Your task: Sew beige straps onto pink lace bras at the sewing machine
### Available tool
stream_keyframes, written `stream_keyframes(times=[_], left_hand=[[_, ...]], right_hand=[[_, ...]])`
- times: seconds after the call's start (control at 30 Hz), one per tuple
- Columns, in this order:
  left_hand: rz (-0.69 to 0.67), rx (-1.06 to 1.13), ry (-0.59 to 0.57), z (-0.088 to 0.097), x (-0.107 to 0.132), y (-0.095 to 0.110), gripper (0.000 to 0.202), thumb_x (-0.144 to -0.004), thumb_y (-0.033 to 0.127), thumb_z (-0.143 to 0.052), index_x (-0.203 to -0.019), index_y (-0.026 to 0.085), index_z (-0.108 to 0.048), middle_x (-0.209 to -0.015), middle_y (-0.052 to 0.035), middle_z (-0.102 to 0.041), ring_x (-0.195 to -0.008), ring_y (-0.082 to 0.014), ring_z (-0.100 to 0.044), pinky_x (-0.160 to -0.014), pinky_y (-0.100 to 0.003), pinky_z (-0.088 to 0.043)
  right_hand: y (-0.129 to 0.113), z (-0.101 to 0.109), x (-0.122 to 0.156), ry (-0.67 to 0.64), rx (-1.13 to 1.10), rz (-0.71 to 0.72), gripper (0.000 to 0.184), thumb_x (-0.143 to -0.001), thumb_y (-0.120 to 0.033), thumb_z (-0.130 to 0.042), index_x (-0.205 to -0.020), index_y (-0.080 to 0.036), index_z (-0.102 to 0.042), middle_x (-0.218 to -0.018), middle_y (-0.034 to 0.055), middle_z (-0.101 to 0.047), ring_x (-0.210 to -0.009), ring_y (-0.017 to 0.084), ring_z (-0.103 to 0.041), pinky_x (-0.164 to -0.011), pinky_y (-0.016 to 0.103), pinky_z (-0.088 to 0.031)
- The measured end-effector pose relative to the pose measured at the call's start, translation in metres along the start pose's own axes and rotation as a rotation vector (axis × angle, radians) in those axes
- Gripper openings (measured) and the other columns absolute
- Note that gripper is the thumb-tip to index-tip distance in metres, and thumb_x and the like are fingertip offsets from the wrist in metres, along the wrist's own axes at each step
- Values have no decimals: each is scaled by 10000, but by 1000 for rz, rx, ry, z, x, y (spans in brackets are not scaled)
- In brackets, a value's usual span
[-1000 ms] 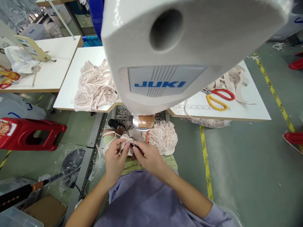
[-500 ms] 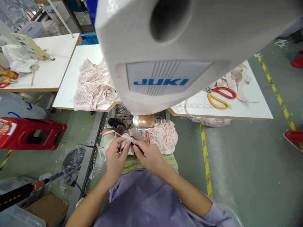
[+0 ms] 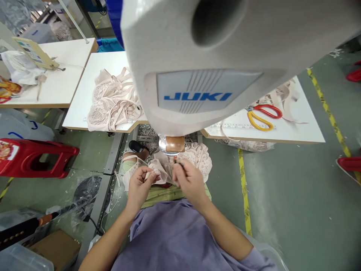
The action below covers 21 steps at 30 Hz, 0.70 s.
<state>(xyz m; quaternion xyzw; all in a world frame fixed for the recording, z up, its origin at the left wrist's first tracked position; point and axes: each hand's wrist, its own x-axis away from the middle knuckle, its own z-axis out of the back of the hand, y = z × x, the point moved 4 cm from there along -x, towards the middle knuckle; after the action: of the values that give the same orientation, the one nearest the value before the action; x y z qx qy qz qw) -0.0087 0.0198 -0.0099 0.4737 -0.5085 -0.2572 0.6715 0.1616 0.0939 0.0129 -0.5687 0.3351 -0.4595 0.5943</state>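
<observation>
My left hand [image 3: 141,184] pinches an edge of a pale beige lace bra [image 3: 158,167] lying over my lap. My right hand [image 3: 190,180] is closed just to the right, apart from the pinched edge. A small dark piece shows at its fingers, too blurred to name. Directly above the hands is the rounded metal and brown end of a white JUKI sewing machine head [image 3: 194,98]. More beige lace [image 3: 201,160] spreads beyond my right hand, below the machine.
On the left table part lies a heap of beige lace bras [image 3: 113,101]. Scissors with red and yellow handles [image 3: 263,116] rest on the right part beside beige strips [image 3: 284,96]. A red stool [image 3: 42,158] stands at left, near a metal table leg [image 3: 104,199].
My right hand has pulled away from the left, rightward and slightly up, and now covers the red item seen there before. My left hand keeps its pinch on the bra.
</observation>
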Motion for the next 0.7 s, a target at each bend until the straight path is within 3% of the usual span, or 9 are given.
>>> stream_keyframes(times=[0.07,0.13,0.23,0.33,0.5,0.7], left_hand=[[28,31,10,2,0,-5,394,-782,477,-810,-925,167,-615,-809,-34,-746,-748,-189,-751,-735,-309,-608],[28,39,9,2,1,-6,384,-794,472,-804,-930,166,-616,-823,-39,-750,-756,-183,-747,-741,-307,-606],[-17,21,4,1,4,-4,349,-832,462,-769,-956,175,-614,-877,-45,-751,-801,-189,-744,-762,-316,-601],[-110,-125,43,2,9,3,300,-873,448,-717,-988,184,-631,-847,-32,-727,-781,-188,-720,-712,-300,-576],[-321,-534,146,0,16,17,208,-906,386,-648,-978,194,-687,-760,-10,-698,-649,-154,-632,-591,-249,-478],[-336,-780,133,-6,13,14,197,-896,360,-593,-967,210,-700,-704,-20,-710,-595,-197,-646,-546,-275,-423]], right_hand=[[-2,14,1,150,-79,32,303,-1059,-411,-400,-851,-234,-530,-613,-29,-552,-477,132,-477,-501,278,-398],[-5,18,0,166,-12,87,235,-1030,-396,-467,-889,-233,-560,-685,-13,-580,-541,140,-514,-534,280,-426],[-7,3,-2,-16,264,202,117,-948,-338,-608,-933,-224,-627,-866,37,-655,-743,182,-611,-661,300,-484],[-1,-16,-2,-163,420,265,97,-956,-282,-595,-997,-209,-644,-977,75,-679,-859,214,-648,-720,313,-503],[7,-26,-2,-234,558,270,94,-983,-238,-576,-966,-190,-656,-1008,86,-711,-906,228,-672,-747,313,-502],[5,-25,-1,-300,804,266,137,-989,-211,-581,-898,-190,-681,-892,68,-724,-821,207,-668,-643,287,-402]])
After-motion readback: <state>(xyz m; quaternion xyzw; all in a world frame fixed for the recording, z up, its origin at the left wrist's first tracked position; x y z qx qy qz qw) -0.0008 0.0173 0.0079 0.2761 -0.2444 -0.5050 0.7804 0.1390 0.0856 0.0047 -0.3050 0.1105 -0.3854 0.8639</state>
